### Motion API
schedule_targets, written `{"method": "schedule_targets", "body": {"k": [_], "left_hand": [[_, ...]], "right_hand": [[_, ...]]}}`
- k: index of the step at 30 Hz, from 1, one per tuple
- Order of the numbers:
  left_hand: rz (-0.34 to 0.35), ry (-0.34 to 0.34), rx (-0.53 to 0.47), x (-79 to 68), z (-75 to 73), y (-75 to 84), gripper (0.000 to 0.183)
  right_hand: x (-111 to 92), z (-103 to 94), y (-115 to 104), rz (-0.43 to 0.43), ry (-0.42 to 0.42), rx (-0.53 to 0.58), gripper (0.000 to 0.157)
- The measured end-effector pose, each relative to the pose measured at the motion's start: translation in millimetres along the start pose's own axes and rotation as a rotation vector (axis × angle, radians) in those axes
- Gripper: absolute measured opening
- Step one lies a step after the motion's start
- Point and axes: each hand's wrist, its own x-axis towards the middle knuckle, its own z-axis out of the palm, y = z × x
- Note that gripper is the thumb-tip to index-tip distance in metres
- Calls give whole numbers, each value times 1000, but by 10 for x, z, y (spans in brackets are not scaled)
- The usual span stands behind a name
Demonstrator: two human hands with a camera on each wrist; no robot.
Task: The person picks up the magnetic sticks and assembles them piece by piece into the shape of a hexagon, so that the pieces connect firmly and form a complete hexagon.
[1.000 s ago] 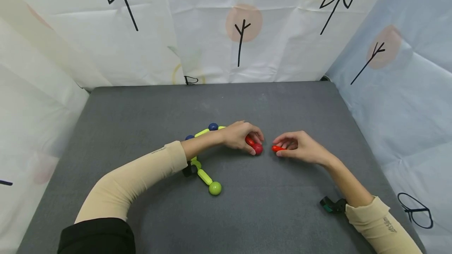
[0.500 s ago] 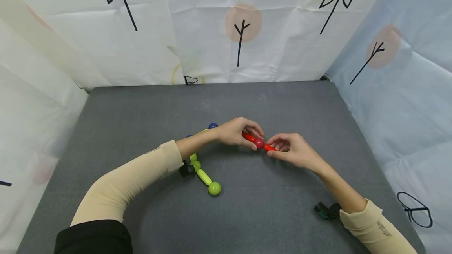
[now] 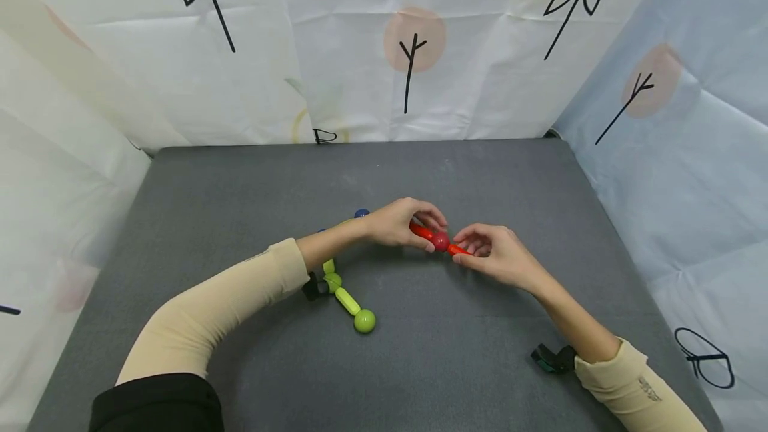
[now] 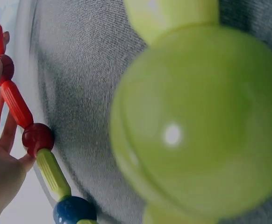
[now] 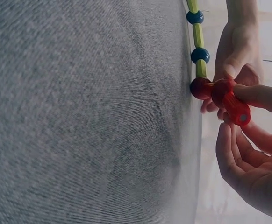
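My left hand [image 3: 402, 222] holds a red magnetic stick [image 3: 421, 230] with a dark red ball [image 3: 441, 241] on its end, the thumb close beside the ball. Between thumb and fingers my right hand [image 3: 501, 255] pinches a second red stick [image 3: 459, 250], whose end meets that ball. In the right wrist view, the outer end of this second stick [image 5: 239, 112] shows a small metal tip. Behind the left hand the chain carries on through another red ball [image 4: 38, 140], a yellow-green stick [image 4: 53, 172] and a blue ball [image 4: 74, 210].
More of the chain, with a blue ball [image 3: 362, 213] at the back, passes under the left forearm. It ends in a green ball [image 3: 364, 321] on the grey table [image 3: 420, 372]. A printed white curtain [image 3: 480, 85] surrounds the table.
My right hand has moved left, bringing its red stick to the ball. The left hand has risen slightly with its stick and ball. In the last half second both hands barely moved.
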Motion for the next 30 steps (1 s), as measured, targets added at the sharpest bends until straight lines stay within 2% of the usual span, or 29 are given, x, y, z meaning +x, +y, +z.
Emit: {"method": "schedule_targets", "body": {"k": [6, 9, 12, 15, 20, 25, 27, 30], "left_hand": [[6, 85, 46, -166, -103, -42, 42], [8, 138, 63, -299, -160, -72, 40], [-4, 150, 59, -462, -185, -98, 39], [-22, 116, 41, -637, -156, -126, 39], [-31, 16, 23, -924, -49, -138, 39], [-22, -70, 23, -1168, 55, -105, 39], [-28, -92, 13, -1251, 98, -86, 40], [-35, -111, -6, -1364, 154, -54, 42]], "right_hand": [[17, 34, 1, 18, -16, 0, 28], [22, 73, 4, 20, -23, 5, 29], [23, 135, 14, 23, -44, 25, 29], [21, 208, 23, 20, -74, 44, 30], [18, 292, 7, -1, -120, 51, 31], [26, 263, -18, -5, -186, 67, 38], [42, 226, -23, -21, -200, 47, 47], [85, 165, -15, -91, -230, -6, 73]]}}
